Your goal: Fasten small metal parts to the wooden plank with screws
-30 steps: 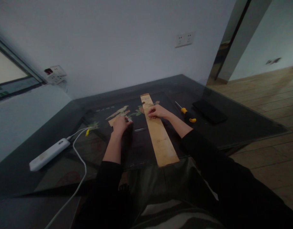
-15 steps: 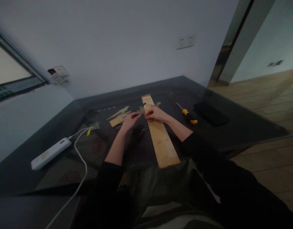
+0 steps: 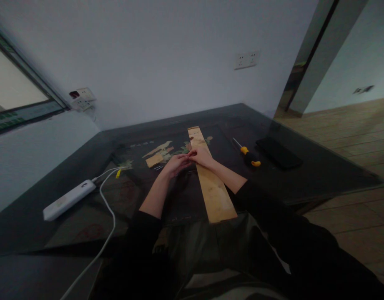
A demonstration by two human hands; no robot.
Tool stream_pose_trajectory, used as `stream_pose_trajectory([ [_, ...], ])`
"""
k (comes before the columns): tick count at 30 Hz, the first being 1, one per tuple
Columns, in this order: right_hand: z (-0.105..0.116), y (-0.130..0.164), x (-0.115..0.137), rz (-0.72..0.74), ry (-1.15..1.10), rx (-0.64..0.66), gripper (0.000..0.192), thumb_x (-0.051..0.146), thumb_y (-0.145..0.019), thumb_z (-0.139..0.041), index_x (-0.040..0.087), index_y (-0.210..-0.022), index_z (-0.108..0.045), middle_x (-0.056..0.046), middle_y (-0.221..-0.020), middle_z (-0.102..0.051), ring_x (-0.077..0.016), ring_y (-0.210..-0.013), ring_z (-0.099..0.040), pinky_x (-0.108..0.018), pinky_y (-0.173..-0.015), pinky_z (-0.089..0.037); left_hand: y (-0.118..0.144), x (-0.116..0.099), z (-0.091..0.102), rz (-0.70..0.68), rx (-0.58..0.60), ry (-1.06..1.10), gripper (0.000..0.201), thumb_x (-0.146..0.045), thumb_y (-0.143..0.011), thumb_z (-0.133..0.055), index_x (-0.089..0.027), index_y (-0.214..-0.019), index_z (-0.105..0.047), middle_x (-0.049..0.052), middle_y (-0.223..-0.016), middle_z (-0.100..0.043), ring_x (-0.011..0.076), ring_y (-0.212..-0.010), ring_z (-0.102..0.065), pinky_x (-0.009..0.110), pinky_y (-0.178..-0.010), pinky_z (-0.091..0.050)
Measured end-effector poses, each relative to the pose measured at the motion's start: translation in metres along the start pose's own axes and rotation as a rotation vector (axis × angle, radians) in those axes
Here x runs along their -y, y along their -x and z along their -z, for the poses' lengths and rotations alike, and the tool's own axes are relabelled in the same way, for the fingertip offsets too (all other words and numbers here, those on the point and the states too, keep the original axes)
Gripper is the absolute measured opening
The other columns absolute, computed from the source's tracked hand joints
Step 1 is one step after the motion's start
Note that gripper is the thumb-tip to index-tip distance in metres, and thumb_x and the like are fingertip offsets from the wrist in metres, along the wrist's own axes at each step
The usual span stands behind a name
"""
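since a second ago the left hand (image 3: 176, 163) has slid right to meet the right hand (image 3: 202, 156) at the wooden strip's (image 3: 210, 183) left edge, mid-frame on the desk (image 3: 320, 166). fingertips pinch together; what they hold is too small to tell. a screwdriver (image 3: 248, 155) lies right.

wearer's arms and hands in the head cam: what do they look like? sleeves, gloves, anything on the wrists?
Both arms wear dark, near-black long sleeves, pushed up so the forearms are bare. The left hand and right hand are bare, with no gloves. No watch, band or ring is visible, though the dim picture could hide small items. No markings show on the sleeves.
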State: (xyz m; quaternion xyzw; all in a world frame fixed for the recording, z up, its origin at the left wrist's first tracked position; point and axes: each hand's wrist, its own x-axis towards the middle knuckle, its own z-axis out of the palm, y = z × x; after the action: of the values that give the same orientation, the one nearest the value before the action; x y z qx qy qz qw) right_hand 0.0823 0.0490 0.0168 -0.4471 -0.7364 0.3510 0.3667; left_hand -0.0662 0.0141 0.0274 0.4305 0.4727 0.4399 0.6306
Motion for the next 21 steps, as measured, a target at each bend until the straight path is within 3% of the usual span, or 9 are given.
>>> stream_pose_trajectory([
  [7,-0.007,-0.003,-0.003,0.03,0.062,-0.047,0.023,0.007,-0.07,-0.069,0.011,-0.092,-0.073,-0.002,-0.07,-0.067,-0.0126,-0.063,-0.058,-0.024,-0.062,-0.044,0.0,0.0,0.001,0.007,-0.072,-0.018,0.015,0.001,-0.078,-0.061,-0.009,-0.076,-0.071,0.008,-0.084,-0.073,0.0102,-0.074,-0.067,0.023,-0.083,-0.056],
  [13,-0.002,-0.005,-0.005,0.118,0.018,-0.043,0.019,0.009,-0.071,-0.068,0.012,-0.088,-0.074,-0.003,-0.074,-0.068,-0.012,-0.066,-0.058,-0.024,-0.064,-0.044,-0.002,-0.003,0.008,-0.036,-0.116,-0.088,0.015,0.002,-0.076,-0.062,-0.009,-0.078,-0.071,0.007,-0.079,-0.072,0.0097,-0.068,-0.066,0.026,-0.084,-0.055],
  [16,0.003,-0.006,-0.008,0.123,0.014,-0.093,0.017,0.01,-0.072,-0.065,0.014,-0.086,-0.074,-0.002,-0.074,-0.068,-0.0117,-0.065,-0.058,-0.024,-0.064,-0.044,0.001,-0.009,0.03,-0.077,-0.152,-0.132,0.013,-0.004,-0.074,-0.067,-0.01,-0.085,-0.071,0.008,-0.081,-0.073,0.0129,-0.074,-0.068,0.028,-0.085,-0.055],
  [21,0.004,-0.007,-0.014,0.088,0.03,-0.1,0.015,0.008,-0.072,-0.063,0.013,-0.082,-0.074,-0.003,-0.074,-0.069,-0.0122,-0.064,-0.059,-0.024,-0.064,-0.045,0.02,-0.017,0.091,-0.168,-0.296,-0.194,0.021,-0.012,-0.07,-0.074,-0.01,-0.09,-0.071,0.011,-0.087,-0.073,0.0182,-0.082,-0.069,0.033,-0.085,-0.055],
])
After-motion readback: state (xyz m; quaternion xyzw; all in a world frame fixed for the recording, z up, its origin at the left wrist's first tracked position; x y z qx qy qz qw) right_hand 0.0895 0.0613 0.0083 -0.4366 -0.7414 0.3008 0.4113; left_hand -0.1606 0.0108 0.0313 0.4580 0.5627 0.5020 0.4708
